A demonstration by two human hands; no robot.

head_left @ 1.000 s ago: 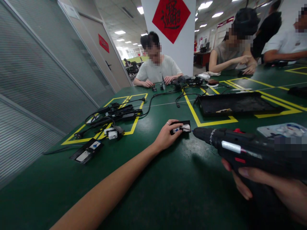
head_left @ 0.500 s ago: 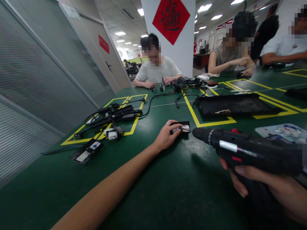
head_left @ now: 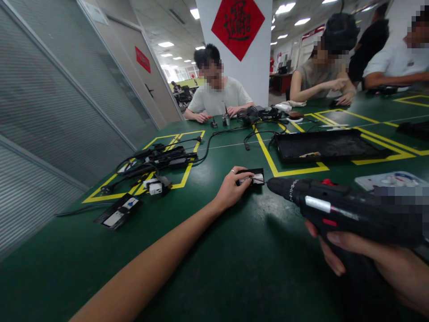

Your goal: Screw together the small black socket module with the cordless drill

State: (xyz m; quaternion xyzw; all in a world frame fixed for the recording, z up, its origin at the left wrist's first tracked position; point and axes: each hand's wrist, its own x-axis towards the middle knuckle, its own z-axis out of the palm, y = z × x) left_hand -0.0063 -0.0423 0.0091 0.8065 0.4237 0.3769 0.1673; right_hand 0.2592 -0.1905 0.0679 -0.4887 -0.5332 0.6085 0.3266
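Observation:
My right hand [head_left: 365, 250] is closed around the grip of a black cordless drill [head_left: 348, 208], which points left. A thin bit at its chuck reaches over a small black casing [head_left: 258, 172] with a white part [head_left: 258, 179] inside. On that casing rests my left hand [head_left: 235, 187], its thumb and fingers closed on the near-left side and partly hiding it. A ring shows on one finger. Whether the bit's tip touches a screw is too small to tell.
To the left lie a similar black-and-white casing [head_left: 119, 211], a white adapter [head_left: 154, 186] and tangled black cables [head_left: 150, 156]. A shallow black tray [head_left: 331, 145] stands at the right, ahead of a pale patterned tray [head_left: 392, 180]. Across the green table, a person [head_left: 219, 96] handles small parts.
The view has shifted very slightly. My two hands, the drill and the casing keep nearly the same positions. The hand of the person opposite has moved a little left.

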